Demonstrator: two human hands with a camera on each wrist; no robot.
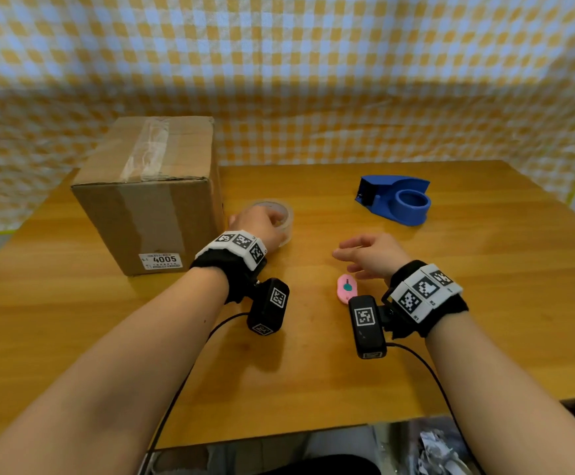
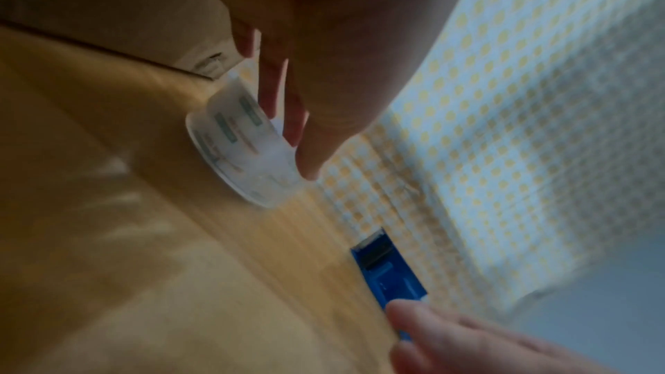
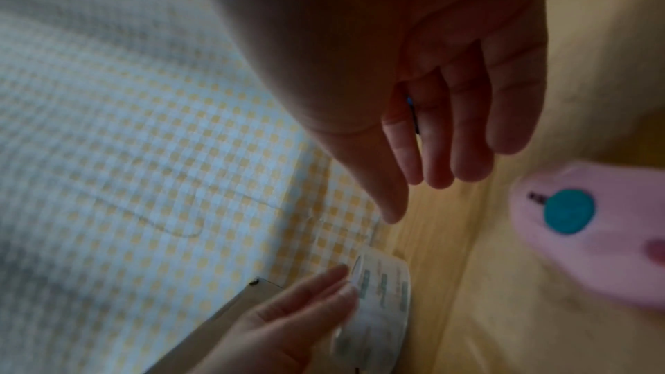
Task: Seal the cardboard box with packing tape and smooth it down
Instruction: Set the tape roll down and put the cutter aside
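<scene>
We're noting L hand (image 1: 262, 224) reaching over tape roll (image 1: 284, 214), fingers relaxed, not yet gripping; roll lying flat just right of box (image 1: 149, 200). R hand (image 1: 371, 255) hovering farther off, fingers apart, holding nothing.

A yellow-and-white checked cloth backdrop (image 1: 313, 80) hangs behind and wraps both sides of a glossy honey-coloured wooden table (image 1: 313, 378). Soft, even light falls across the tabletop, leaving faint shadows.

A brown cardboard box (image 1: 149, 197), flaps closed with tape along its top, stands at the table's far left edge; a clear tape roll (image 1: 280, 217) lies flat just beside it.
</scene>
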